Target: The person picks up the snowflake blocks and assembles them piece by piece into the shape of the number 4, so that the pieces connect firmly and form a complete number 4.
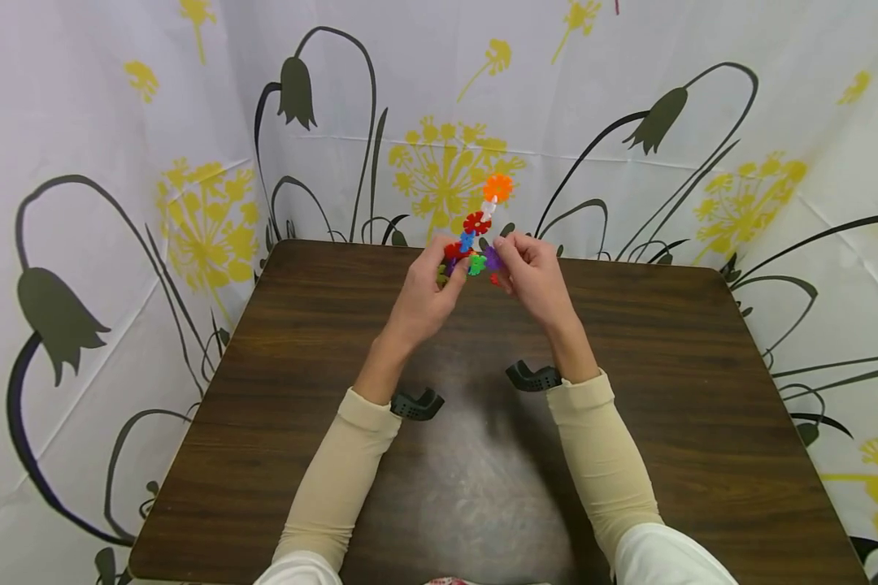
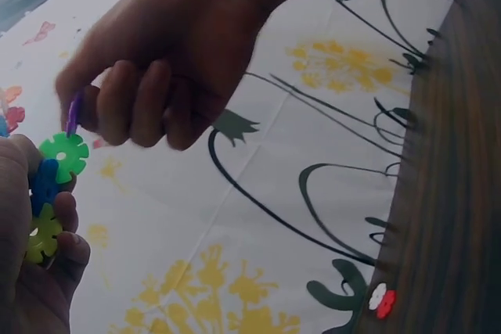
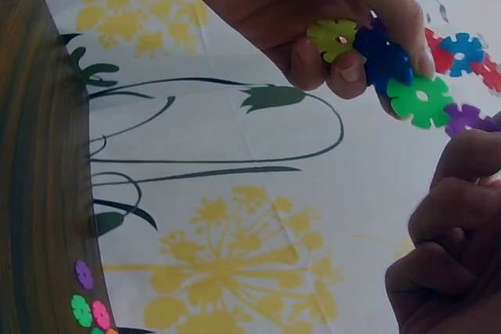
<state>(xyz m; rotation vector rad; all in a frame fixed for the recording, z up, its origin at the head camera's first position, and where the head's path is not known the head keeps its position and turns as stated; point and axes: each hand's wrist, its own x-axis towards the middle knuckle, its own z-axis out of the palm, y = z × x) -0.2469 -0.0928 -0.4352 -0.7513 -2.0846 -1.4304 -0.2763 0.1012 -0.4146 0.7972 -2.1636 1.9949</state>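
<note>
Both hands are raised over the far edge of the table, working on a chain of colourful notched plastic discs. My left hand (image 1: 426,294) grips its lower part, around a blue disc (image 3: 383,60) and a yellow disc (image 3: 334,41). A green disc (image 3: 420,101) sticks out past the left fingers. Thumb and fingers of my right hand (image 1: 534,270) pinch a purple disc (image 3: 467,119) that meets the green one edge to edge. From the left hand a branch rises through red and blue discs to a white disc (image 1: 488,210) and an orange disc (image 1: 497,188) at its top.
The dark wood table (image 1: 468,455) stands below, with a patterned curtain (image 1: 439,73) close behind it. Loose discs lie on the table in the wrist views, among them a red disc (image 2: 385,304) and a purple disc (image 3: 84,274). Black mounts (image 1: 417,404) jut from both wrists.
</note>
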